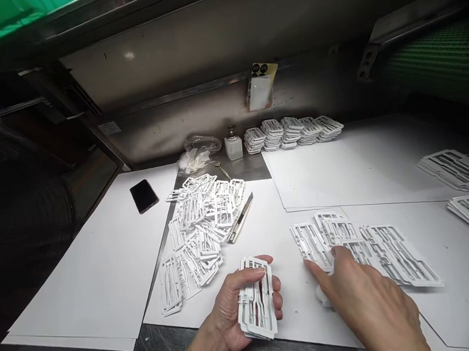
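My left hand is closed around a small stack of white slotted plastic frames, its thumb lying across the top one. At the right, my right hand is over a loose group of similar frames. Its thumb touches the lower corner of a white plastic frame, and the bent forefinger is close beside it. The other fingertips are mostly hidden; a small white bit shows under the hand. Left of my left hand lies a jumbled heap of the same frames.
A utility knife lies beside the heap. Behind stand a square bottle, a plastic bag and several neat stacks of frames. A phone rests on the left white sheet. More stacks sit far right.
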Demonstrator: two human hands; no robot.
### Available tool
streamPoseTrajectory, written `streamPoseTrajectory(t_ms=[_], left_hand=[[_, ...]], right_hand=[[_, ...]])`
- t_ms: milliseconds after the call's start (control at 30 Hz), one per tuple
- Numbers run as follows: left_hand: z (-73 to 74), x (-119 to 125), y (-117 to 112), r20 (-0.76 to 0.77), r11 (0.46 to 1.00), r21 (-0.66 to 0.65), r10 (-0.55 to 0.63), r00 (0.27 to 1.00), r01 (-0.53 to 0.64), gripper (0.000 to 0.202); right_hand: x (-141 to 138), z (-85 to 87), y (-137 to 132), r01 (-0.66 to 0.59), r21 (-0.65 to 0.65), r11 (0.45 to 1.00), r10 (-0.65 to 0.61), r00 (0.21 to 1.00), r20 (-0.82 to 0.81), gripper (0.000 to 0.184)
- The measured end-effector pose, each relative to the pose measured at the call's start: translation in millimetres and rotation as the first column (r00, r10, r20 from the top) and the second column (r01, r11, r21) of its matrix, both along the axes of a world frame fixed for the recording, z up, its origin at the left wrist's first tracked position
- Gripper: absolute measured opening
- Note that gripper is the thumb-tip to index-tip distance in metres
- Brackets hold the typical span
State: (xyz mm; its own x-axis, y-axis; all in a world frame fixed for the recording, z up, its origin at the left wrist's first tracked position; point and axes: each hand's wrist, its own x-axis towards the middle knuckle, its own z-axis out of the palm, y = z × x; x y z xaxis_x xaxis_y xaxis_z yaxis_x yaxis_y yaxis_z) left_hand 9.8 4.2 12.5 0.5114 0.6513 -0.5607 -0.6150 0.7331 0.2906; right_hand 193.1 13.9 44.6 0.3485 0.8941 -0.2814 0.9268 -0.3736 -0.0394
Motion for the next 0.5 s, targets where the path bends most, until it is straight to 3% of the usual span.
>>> streamPoseTrajectory(t_ms=[200,367,500], left_hand=[[3.3,3,2,-0.043,1.0,-0.031,0.0,0.999,-0.002,0.039],[6.3,9,4,-0.163,0.998,0.06,0.028,0.986,-0.018,0.043],[8.6,19,5,-0.16,0.988,0.151,0.044,0.986,-0.02,0.045]], right_hand=[[8,-3.0,5,0.005,-0.05,0.999,-0.008,0.999,-0.049,0.039],[22,-4.1,1,0.035,-0.094,0.995,-0.055,0.974,-0.219,0.058],[10,2.1,-21,0.017,-0.181,0.983,-0.089,0.911,-0.402,0.071]])
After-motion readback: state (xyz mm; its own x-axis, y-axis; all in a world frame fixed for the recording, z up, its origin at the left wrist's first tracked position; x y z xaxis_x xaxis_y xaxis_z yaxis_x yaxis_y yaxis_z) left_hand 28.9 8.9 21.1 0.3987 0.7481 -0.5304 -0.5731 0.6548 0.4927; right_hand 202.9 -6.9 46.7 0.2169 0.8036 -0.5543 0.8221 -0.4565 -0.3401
